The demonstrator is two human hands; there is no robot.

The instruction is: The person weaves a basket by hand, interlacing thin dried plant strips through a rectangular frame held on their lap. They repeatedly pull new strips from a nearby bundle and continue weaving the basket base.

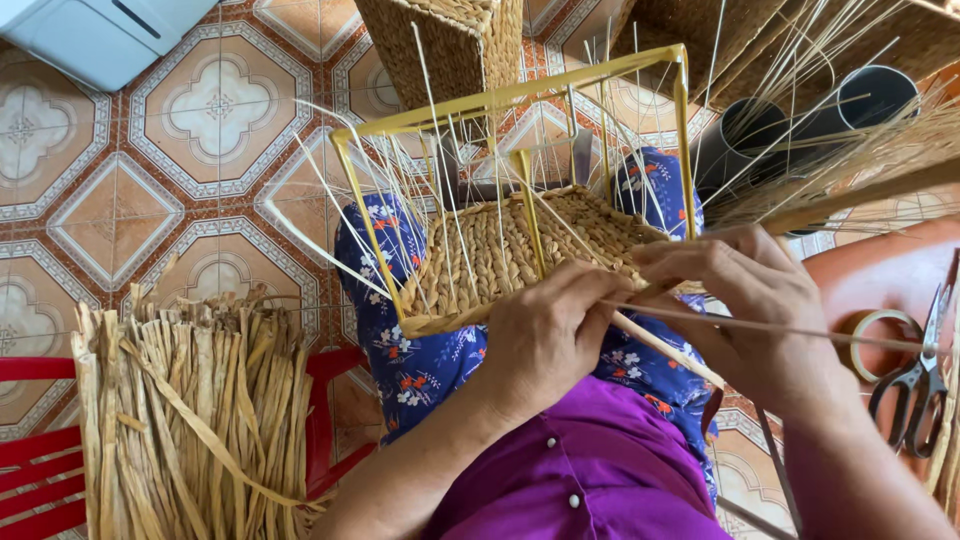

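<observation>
Nearest the camera, a purple shirt [600, 480] with small white buttons fills the lower middle, above a lap in blue floral trousers [420, 350]. Both forearms reach forward from it. The left hand [545, 335] is curled, its fingers bent down against the near edge of a half-woven basket [500, 255] and closed around a thin pale reed [660, 345] that runs out to the lower right. The right hand [745, 300] lies just beside it, half closed, with its fingertips pressed on the same woven edge; a second thin reed [800, 328] passes across its back, and I cannot tell whether the fingers grip it.

The basket rests on the lap, tilted up toward the camera. Its woven base of braided straw sits inside a yellow wire frame [510, 95], and many thin pale stakes [450, 180] stand up from the weave through the frame.

To the lower left, a thick bundle of dried flat straw [190, 420] leans on a red plastic stool [40, 460]. To the right, a roll of tape [885, 340] and a pair of black-handled scissors [915, 375] lie on an orange-brown surface [870, 275].

Further off is a patterned tiled floor [200, 110], a finished woven basket [440, 40] at top centre, two dark tubes [790, 130] holding loose reeds at upper right, and a pale blue box [90, 35] in the top left corner.
</observation>
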